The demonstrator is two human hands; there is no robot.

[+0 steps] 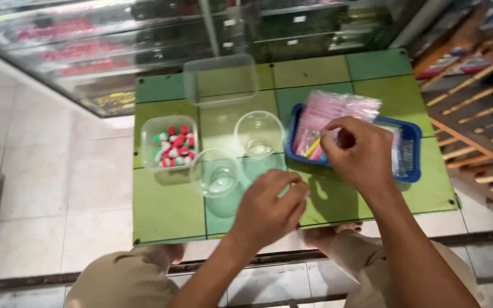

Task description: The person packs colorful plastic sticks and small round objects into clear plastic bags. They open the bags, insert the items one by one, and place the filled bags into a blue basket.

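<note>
— Hands first. What are the two hands doing?

— The right hand (359, 153) is over the blue basket (411, 149). Its fingers are curled, and they pinch something thin and yellow (312, 148). I cannot tell what the yellow thing is. It is too small.

— And the left hand (269, 210)?

— It is low, near the front edge of the green table (166, 211). Its fingers are bent in, almost a fist. I cannot tell if it holds anything.

— What is in the blue basket?

— A bunch of small clear bags (338, 108) with pink in them. They stick up out of the basket, just beside the right hand.

— What else is on the table?

— Two clear round cups. One cup (218, 174) is just beside the left hand. The other cup (259, 134) is behind it, nearer the basket. Both look bare inside.

— And on the left side?

— A clear square tub (169, 142) full of little red, white and green candies (175, 147). Behind it, at the far edge, sits a bigger clear box (221, 80).

— Where is the person?

— Sitting at the table, with knees in tan trousers (126, 279) under the front edge. A glass shelf case (144, 40) stands past the table, and a wooden rack (475, 97) is off to the right.
</note>
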